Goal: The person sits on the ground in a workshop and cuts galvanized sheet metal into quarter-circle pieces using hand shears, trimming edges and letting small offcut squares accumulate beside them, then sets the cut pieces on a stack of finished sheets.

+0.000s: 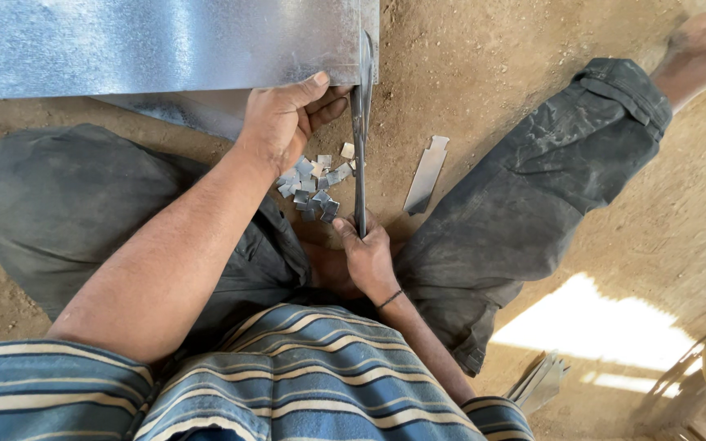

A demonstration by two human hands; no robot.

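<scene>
So the galvanized sheet (165, 41) sits along the top left of the frame, left hand (283, 122) pinching its lower edge, right hand (367, 257) closed around the long tin snips (360, 139). Looks thin, springy and sharp-edged, so probably best held near the cut.

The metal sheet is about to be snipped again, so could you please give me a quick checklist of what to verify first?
1. Left hand grips the metal sheet at its lower edge: ok.
2. Right hand holds the shears by the handles: ok.
3. Shear blades meet the sheet's edge: ok.
4. Left fingers clear of the blades: not ok, they lie very close.
5. Cut scraps away from the legs: not ok, piled between them.
6. Blade sharpness: cannot tell.
</scene>
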